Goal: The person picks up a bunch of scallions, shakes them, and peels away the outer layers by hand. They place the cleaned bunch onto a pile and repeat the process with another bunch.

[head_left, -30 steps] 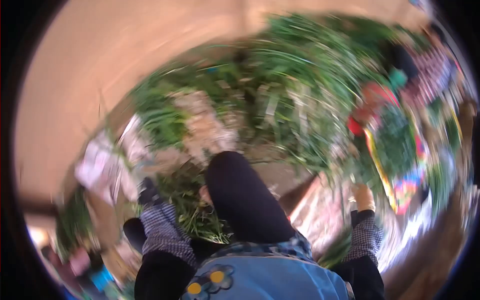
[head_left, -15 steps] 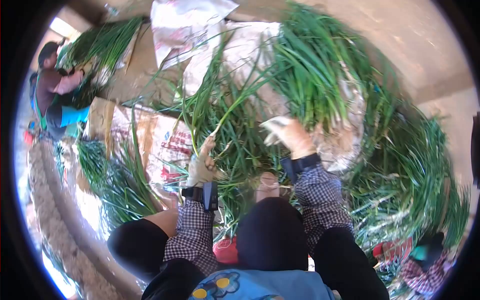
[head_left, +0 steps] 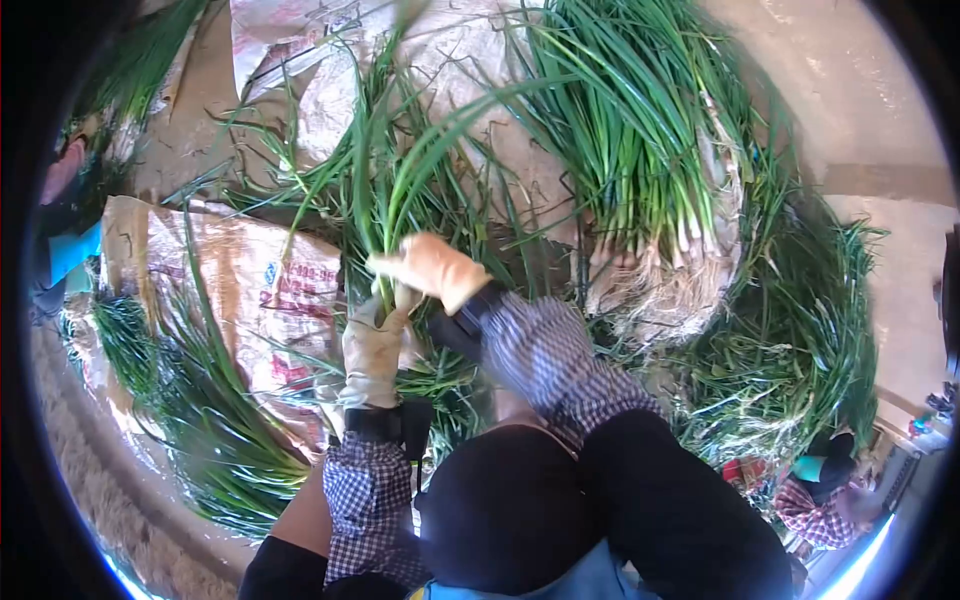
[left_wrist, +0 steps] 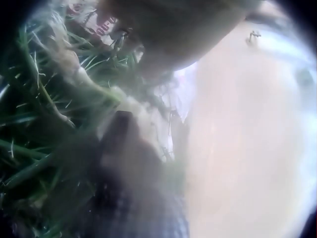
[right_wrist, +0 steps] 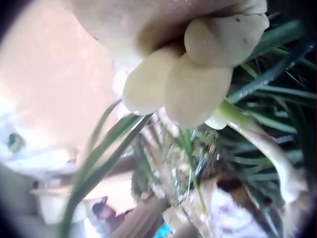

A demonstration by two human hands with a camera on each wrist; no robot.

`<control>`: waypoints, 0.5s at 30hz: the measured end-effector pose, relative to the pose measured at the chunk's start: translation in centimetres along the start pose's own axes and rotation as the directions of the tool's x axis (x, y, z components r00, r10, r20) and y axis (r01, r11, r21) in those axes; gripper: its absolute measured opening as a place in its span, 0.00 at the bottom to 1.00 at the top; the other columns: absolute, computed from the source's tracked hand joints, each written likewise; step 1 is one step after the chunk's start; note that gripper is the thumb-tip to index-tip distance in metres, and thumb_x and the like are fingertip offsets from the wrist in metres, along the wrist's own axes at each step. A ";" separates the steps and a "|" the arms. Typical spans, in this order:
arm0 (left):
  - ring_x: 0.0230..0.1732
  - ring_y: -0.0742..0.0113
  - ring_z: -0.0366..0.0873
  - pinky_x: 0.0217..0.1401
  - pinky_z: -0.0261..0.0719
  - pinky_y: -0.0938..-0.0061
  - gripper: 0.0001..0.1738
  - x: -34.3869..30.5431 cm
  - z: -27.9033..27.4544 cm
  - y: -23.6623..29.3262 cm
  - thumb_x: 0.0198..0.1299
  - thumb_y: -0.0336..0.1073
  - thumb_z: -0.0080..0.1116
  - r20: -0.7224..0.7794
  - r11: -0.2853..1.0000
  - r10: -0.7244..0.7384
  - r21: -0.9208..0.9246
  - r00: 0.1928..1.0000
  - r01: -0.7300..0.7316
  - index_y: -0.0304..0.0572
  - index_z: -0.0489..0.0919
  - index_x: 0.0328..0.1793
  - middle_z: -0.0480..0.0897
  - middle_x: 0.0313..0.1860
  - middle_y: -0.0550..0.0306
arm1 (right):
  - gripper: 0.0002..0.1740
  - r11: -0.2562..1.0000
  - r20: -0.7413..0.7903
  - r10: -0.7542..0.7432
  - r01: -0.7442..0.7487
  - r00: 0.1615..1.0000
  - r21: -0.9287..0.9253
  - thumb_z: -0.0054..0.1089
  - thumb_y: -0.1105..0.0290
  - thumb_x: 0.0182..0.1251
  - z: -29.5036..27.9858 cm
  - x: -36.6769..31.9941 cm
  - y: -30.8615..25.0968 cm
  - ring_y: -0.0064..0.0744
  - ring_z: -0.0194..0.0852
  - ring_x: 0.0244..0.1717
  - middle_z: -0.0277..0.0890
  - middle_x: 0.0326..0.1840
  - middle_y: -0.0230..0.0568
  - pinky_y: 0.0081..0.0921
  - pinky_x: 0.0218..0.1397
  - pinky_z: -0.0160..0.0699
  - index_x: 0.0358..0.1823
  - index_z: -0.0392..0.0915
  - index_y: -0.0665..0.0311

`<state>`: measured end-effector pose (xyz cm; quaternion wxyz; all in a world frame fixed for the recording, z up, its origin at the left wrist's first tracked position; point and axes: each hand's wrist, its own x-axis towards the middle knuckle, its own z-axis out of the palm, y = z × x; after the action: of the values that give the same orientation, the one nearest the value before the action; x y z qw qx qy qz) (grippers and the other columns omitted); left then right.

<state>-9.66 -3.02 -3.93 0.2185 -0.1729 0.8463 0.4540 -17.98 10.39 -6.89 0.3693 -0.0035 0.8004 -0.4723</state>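
Note:
My gloved left hand (head_left: 370,355) grips a green onion (head_left: 390,205) by its lower stalk, with the long leaves rising away from me. Just above it, my gloved right hand (head_left: 432,268) reaches across from the right, its fingers round the same stalks. In the right wrist view the gloved fingers (right_wrist: 198,91) curl around the onion, and its pale root end (right_wrist: 282,171) sticks out below them. A whitish stem with roots (left_wrist: 74,67) shows in the blurred left wrist view.
A large bunch of green onions (head_left: 650,170) lies at the upper right, roots toward me. Printed sacks (head_left: 290,290) lie at the left beside more onions (head_left: 215,440). Loose leaves (head_left: 780,370) heap at the right. Another person (head_left: 825,495) is at the lower right.
My right hand has moved left from beside the big bunch, where its fingers were spread, to the stalks at my left hand. The head view has swung round since the blurred first frame.

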 end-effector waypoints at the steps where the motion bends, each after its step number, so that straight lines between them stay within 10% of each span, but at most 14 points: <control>1: 0.22 0.73 0.74 0.25 0.71 0.81 0.10 0.5 0.7 -3.5 0.59 0.34 0.59 0.153 0.933 -0.071 -0.340 0.986 0.120 0.33 0.80 0.42 0.77 0.20 0.62 | 0.20 0.986 0.016 0.032 -0.034 0.999 0.163 0.55 0.52 0.62 -0.6 -1.8 0.2 0.31 0.75 0.27 0.78 0.27 0.42 0.34 0.36 0.75 0.32 0.79 0.64; 2: 0.20 0.75 0.74 0.23 0.73 0.81 0.11 -0.5 0.3 -1.5 0.59 0.37 0.59 0.207 0.893 -0.085 -0.417 0.975 0.167 0.34 0.78 0.35 0.76 0.18 0.61 | 0.18 0.944 0.038 0.063 -0.071 0.997 0.323 0.53 0.52 0.63 -1.6 -3.4 1.2 0.30 0.76 0.29 0.79 0.29 0.41 0.34 0.37 0.75 0.36 0.78 0.61; 4: 0.23 0.73 0.76 0.24 0.76 0.78 0.12 -0.7 -0.2 -0.8 0.62 0.37 0.56 0.232 0.754 -0.091 -0.620 0.968 0.219 0.35 0.76 0.33 0.78 0.22 0.59 | 0.19 0.932 -0.453 -0.261 0.101 0.852 -0.348 0.51 0.50 0.63 -4.5 -5.9 7.5 0.31 0.78 0.31 0.80 0.35 0.37 0.35 0.43 0.76 0.46 0.76 0.54; 6: 0.31 0.70 0.78 0.30 0.79 0.76 0.14 -1.3 1.0 2.5 0.65 0.39 0.50 0.165 0.418 -0.235 -0.873 0.958 0.253 0.35 0.73 0.46 0.81 0.36 0.53 | 0.18 0.951 -0.688 0.250 -0.308 0.681 0.041 0.48 0.51 0.66 -8.5 -10.5 7.6 0.32 0.80 0.28 0.79 0.37 0.43 0.35 0.43 0.76 0.47 0.75 0.55; 8: 0.28 0.71 0.76 0.30 0.77 0.78 0.22 -0.8 1.3 1.6 0.65 0.49 0.50 0.448 0.314 -0.057 -0.840 0.892 0.442 0.35 0.72 0.52 0.81 0.37 0.53 | 0.24 0.538 -0.731 -0.128 -0.572 0.670 -0.618 0.44 0.46 0.67 -10.3 -13.8 12.5 0.35 0.79 0.30 0.79 0.39 0.43 0.38 0.44 0.76 0.47 0.75 0.59; 10: 0.23 0.74 0.71 0.23 0.69 0.82 0.31 0.4 3.6 -0.2 0.63 0.58 0.48 0.542 0.184 0.008 -0.827 0.840 0.532 0.36 0.72 0.55 0.80 0.33 0.58 | 0.23 0.585 -0.710 0.466 -0.786 0.528 -0.200 0.41 0.47 0.66 -10.9 -13.9 11.8 0.42 0.78 0.36 0.78 0.42 0.42 0.39 0.51 0.73 0.49 0.75 0.54; 11: 0.19 0.77 0.64 0.20 0.61 0.84 0.33 0.2 4.4 -0.6 0.61 0.61 0.49 0.548 0.202 0.056 -0.825 0.834 0.528 0.35 0.72 0.55 0.77 0.27 0.62 | 0.26 0.489 -0.445 0.722 -0.846 0.530 -0.214 0.40 0.46 0.67 -11.5 -13.3 11.1 0.44 0.78 0.36 0.79 0.43 0.45 0.38 0.52 0.72 0.47 0.78 0.58; 14: 0.18 0.79 0.59 0.20 0.54 0.85 0.27 -0.2 4.6 -0.6 0.64 0.53 0.52 0.647 0.423 0.070 -0.709 0.759 0.565 0.36 0.74 0.56 0.71 0.23 0.68 | 0.23 0.580 -0.609 0.327 -0.662 0.723 -0.474 0.39 0.50 0.70 -8.5 -12.9 16.7 0.41 0.77 0.30 0.79 0.30 0.46 0.38 0.42 0.76 0.41 0.80 0.59; 15: 0.18 0.79 0.60 0.20 0.55 0.85 0.26 -0.4 5.1 0.7 0.64 0.51 0.52 0.558 0.465 -0.040 -0.724 0.829 0.509 0.36 0.74 0.56 0.71 0.23 0.68 | 0.20 0.749 -0.565 0.411 -0.618 0.716 -0.238 0.40 0.53 0.69 -8.2 -13.7 13.9 0.43 0.78 0.30 0.79 0.30 0.45 0.37 0.37 0.77 0.41 0.79 0.58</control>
<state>-8.56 1.70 -5.72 0.3737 -0.2815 0.3916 0.7923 -8.09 29.13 -7.08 0.2696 0.2641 0.9132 -0.1535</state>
